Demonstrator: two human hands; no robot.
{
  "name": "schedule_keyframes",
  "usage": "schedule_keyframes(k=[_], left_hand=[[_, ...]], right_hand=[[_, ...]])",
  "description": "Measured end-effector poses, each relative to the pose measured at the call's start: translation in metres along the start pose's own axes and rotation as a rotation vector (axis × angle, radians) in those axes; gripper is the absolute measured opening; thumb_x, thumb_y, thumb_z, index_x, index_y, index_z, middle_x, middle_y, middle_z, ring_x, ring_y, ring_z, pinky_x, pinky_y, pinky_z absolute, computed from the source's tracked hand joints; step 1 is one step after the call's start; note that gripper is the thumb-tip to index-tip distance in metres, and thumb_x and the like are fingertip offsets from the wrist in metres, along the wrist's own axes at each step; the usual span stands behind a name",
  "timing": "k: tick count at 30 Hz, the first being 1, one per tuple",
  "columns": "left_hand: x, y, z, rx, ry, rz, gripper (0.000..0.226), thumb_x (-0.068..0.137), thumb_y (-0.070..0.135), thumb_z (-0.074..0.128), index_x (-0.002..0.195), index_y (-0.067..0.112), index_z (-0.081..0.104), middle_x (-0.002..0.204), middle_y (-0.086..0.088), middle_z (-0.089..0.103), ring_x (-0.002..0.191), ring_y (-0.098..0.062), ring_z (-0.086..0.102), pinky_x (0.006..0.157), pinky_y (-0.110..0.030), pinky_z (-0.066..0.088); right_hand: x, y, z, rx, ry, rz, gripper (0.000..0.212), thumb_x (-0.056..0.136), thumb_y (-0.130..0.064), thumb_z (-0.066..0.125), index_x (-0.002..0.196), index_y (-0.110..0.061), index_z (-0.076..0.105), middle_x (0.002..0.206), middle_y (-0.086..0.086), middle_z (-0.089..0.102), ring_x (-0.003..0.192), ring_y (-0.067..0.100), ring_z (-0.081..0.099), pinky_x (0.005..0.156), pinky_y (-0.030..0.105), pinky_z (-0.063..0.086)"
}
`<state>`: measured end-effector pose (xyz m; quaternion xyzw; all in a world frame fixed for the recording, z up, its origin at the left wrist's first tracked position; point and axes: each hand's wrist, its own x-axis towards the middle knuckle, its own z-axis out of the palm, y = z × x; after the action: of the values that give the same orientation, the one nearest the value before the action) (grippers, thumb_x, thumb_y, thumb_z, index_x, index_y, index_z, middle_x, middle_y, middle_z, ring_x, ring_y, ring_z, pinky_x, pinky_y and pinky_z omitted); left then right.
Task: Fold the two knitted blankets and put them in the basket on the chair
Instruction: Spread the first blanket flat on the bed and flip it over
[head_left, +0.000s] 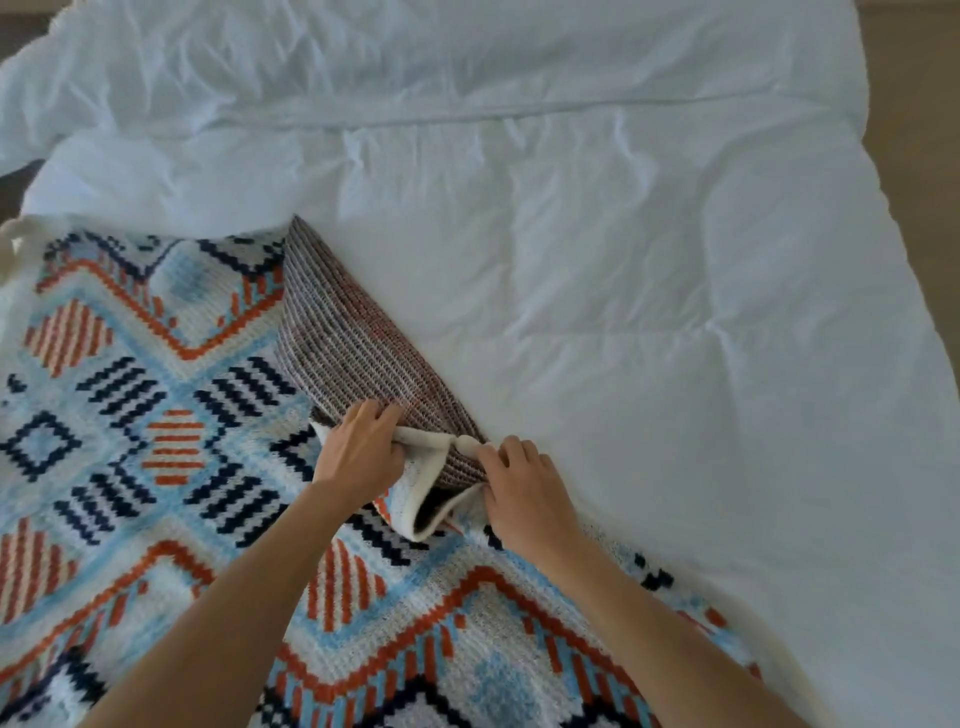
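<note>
A knitted blanket (156, 415) with a light-blue, orange, navy and white geometric pattern lies spread over the left and near part of the bed. Its right edge is turned over, so the brown-striped underside (358, 338) faces up. My left hand (358, 452) pinches the white border of that turned edge. My right hand (524, 488) grips the same edge just to the right, beside a small white tassel (465, 443). A second blanket, the basket and the chair are out of view.
A crumpled white duvet (623, 260) covers the bed from the middle to the right and far side. Brown floor (914, 104) shows past the bed's right edge, and a dark strip shows at the far left.
</note>
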<state>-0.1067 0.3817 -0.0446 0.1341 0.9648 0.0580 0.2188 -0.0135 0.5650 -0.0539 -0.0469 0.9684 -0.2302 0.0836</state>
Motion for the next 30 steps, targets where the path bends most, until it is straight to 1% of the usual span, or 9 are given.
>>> schedule_keyframes(k=[4,7,10,12,14,17,21,27,30], left_hand=[[-0.013,-0.006,0.005,-0.047,0.038,0.014,0.01,0.09,0.014,0.05,0.097,0.009,0.055,0.087,-0.002,0.05,0.075,-0.02,0.051,0.062,-0.031,0.049],[-0.021,0.007,0.004,-0.13,0.102,0.12,0.007,0.091,0.012,0.051,0.094,0.006,0.054,0.083,-0.001,0.044,0.055,-0.008,0.038,0.047,-0.018,0.03],[-0.024,0.011,0.005,-0.198,0.147,0.181,0.008,0.093,0.009,0.049,0.097,0.005,0.055,0.086,-0.003,0.042,0.052,-0.003,0.03,0.046,-0.013,0.021],[-0.022,0.006,0.006,-0.243,0.15,0.176,0.009,0.092,0.005,0.05,0.099,0.004,0.057,0.087,-0.003,0.042,0.052,-0.006,0.035,0.047,-0.011,0.025],[-0.019,0.001,0.005,-0.271,0.117,0.176,0.014,0.091,0.004,0.051,0.102,0.006,0.058,0.09,-0.002,0.046,0.059,-0.012,0.046,0.051,-0.015,0.037],[-0.014,0.001,-0.004,-0.274,0.041,0.187,0.019,0.085,0.018,0.057,0.103,0.015,0.055,0.094,0.003,0.052,0.073,-0.014,0.054,0.067,-0.032,0.052],[0.003,-0.007,-0.016,0.044,-0.021,0.115,0.033,0.082,0.03,0.057,0.112,0.021,0.049,0.104,0.004,0.057,0.102,-0.02,0.049,0.094,-0.04,0.037],[0.05,0.039,-0.037,0.393,0.214,0.049,0.016,0.081,0.018,0.065,0.097,0.017,0.065,0.111,-0.01,0.049,0.104,-0.029,0.042,0.086,-0.041,0.035],[0.083,0.089,-0.052,0.265,0.156,0.047,0.018,0.092,0.014,0.049,0.107,0.012,0.058,0.109,-0.011,0.055,0.102,-0.03,0.052,0.078,-0.037,0.04]], right_hand=[[0.003,-0.007,-0.005,0.139,-0.08,0.036,0.052,0.086,-0.022,0.05,0.135,-0.022,0.034,0.113,0.003,0.046,0.1,0.018,0.045,0.09,0.035,0.043],[0.01,-0.026,-0.01,0.281,-0.031,0.049,0.057,0.09,-0.038,0.043,0.142,-0.021,0.026,0.13,0.003,0.039,0.108,0.018,0.047,0.089,0.039,0.047],[0.017,-0.039,-0.011,0.251,-0.069,0.043,0.073,0.091,-0.045,0.047,0.149,-0.022,0.009,0.143,0.005,0.03,0.113,0.02,0.048,0.079,0.032,0.052],[0.024,-0.042,-0.011,0.209,-0.137,0.049,0.077,0.091,-0.037,0.054,0.149,-0.029,0.004,0.137,0.006,0.033,0.093,0.018,0.054,0.062,0.026,0.049],[0.031,-0.043,-0.009,0.167,-0.156,0.06,0.067,0.092,-0.024,0.055,0.146,-0.032,0.015,0.124,0.008,0.041,0.073,0.014,0.054,0.056,0.025,0.047],[0.04,-0.04,-0.012,0.144,-0.109,0.112,0.024,0.095,-0.018,0.048,0.119,-0.018,0.045,0.11,0.009,0.047,0.07,0.015,0.055,0.062,0.028,0.054],[0.051,-0.013,-0.027,0.177,0.026,0.215,0.011,0.094,-0.02,0.048,0.103,-0.013,0.05,0.112,0.008,0.042,0.07,0.013,0.055,0.058,0.024,0.055],[0.071,0.064,-0.075,0.04,0.124,0.471,0.018,0.092,-0.011,0.051,0.11,-0.009,0.049,0.107,0.011,0.049,0.067,0.024,0.053,0.056,0.027,0.039],[0.092,0.108,-0.101,0.161,0.226,0.622,0.013,0.088,-0.001,0.05,0.1,-0.006,0.051,0.102,0.014,0.051,0.075,0.026,0.05,0.06,0.032,0.039]])
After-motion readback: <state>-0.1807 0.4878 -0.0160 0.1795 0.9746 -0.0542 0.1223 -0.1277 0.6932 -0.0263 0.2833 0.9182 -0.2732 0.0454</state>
